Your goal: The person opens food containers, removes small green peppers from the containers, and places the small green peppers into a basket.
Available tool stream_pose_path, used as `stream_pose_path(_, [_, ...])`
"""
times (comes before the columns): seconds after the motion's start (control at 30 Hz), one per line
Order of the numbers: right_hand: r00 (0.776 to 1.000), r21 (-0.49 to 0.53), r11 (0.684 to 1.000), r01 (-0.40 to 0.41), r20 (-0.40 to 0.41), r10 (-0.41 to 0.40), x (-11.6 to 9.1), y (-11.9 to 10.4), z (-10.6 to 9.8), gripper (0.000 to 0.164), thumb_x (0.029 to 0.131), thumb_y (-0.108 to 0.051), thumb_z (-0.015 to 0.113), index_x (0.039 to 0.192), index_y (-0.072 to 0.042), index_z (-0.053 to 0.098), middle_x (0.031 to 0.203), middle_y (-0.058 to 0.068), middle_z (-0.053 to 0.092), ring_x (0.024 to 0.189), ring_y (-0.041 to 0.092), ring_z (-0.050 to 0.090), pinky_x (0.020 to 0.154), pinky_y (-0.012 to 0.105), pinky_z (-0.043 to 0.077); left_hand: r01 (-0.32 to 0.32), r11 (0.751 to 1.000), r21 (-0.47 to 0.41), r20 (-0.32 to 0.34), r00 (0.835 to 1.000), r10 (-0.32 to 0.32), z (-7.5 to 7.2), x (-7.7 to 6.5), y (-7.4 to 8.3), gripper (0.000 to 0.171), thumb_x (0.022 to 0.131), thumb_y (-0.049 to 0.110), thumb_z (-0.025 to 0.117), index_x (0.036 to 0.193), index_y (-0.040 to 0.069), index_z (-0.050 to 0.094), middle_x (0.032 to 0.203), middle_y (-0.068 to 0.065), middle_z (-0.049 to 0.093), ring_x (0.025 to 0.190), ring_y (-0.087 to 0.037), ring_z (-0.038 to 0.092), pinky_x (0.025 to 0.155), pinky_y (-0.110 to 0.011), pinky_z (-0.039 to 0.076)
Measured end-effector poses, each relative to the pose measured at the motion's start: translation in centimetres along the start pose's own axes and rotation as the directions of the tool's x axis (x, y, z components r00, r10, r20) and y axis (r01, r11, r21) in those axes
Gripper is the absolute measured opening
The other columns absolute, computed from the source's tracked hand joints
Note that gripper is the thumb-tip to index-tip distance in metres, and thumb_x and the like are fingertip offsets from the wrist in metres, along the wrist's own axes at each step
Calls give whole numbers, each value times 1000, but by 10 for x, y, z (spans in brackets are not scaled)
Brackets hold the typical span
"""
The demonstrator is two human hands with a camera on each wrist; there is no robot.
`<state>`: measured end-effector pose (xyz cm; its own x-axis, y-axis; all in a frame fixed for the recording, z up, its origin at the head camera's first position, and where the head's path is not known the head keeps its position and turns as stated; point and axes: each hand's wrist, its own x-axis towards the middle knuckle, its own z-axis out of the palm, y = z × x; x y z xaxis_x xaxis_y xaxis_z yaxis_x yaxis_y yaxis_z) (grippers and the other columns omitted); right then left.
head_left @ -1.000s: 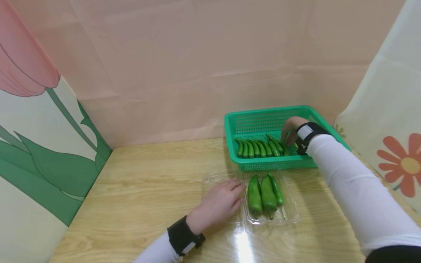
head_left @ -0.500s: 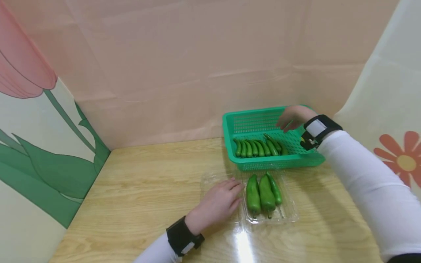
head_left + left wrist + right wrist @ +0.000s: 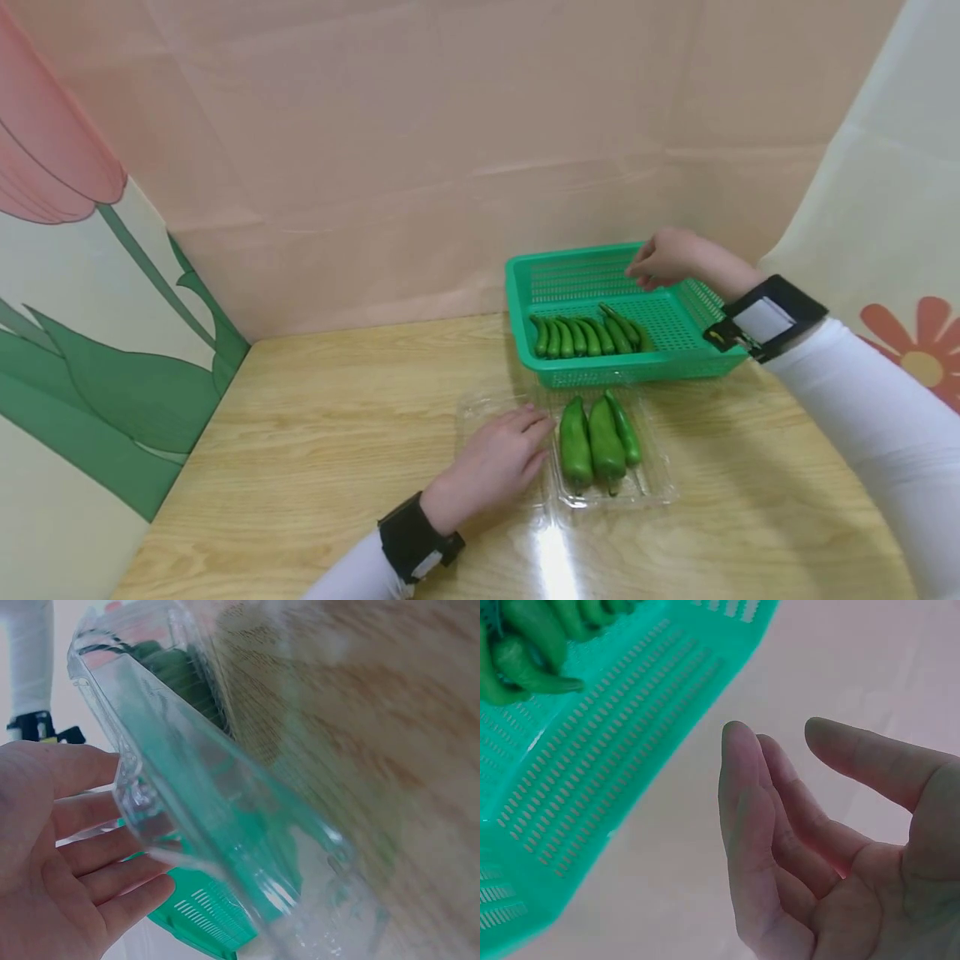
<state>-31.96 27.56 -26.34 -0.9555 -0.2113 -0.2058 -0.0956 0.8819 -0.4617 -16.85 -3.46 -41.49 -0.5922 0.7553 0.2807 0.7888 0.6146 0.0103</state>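
Note:
My left hand [image 3: 491, 462] rests at the lid half of a clear plastic clamshell box [image 3: 662, 490], its fingers fairly straight against the plastic edge in the left wrist view. Three large green peppers [image 3: 606, 442] lie side by side in the box's right half. Above the back right of a green basket [image 3: 637, 367] hovers my right hand [image 3: 670, 257]. The right wrist view shows it with loosely bent fingers [image 3: 750, 832], thumb apart and nothing between them. A row of several smaller green peppers [image 3: 581, 337] lies along the basket's front left.
The box lies just in front of the basket on a wooden table [image 3: 337, 417]. A pinkish backdrop [image 3: 375, 167] stands behind the basket. Flower-printed sheets flank the table, with a green leaf pattern [image 3: 112, 383] on the left.
My right hand has risen out of the basket, away from the row of peppers, and moved back over its far right side. The left hand has stayed at the box.

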Motion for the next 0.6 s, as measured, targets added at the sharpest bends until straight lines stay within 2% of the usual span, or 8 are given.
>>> stream_pose_path(0.13, [996,-72,996,43,-71,-48,-17,-9,7,33,93,-28,59,107,1,67,76,0,71,70,14,67,68,38,58,-2,1000,4,0,1000,2,-1,0,0,43,94,30,57,131,9,55,133,-10,57,127,-26,51,110,-34,40])
stream_pose_path(0.27, [988,-128,989,77,-120,-93,-37,-16,15,30,92,-32,60,105,-5,68,75,-2,71,72,15,66,71,43,55,0,1000,7,7,1000,0,-2,0,0,43,94,31,57,131,9,55,134,-10,57,128,-25,51,110,-34,40])
stream_pose_path(0.6, [976,-130,984,122,-164,-142,-81,-34,45,28,92,-34,61,104,-10,67,91,5,71,74,15,63,61,34,51,-4,1000,13,6,1000,4,-2,-1,0,42,94,30,57,130,9,55,133,-9,57,127,-25,51,110,-33,40])
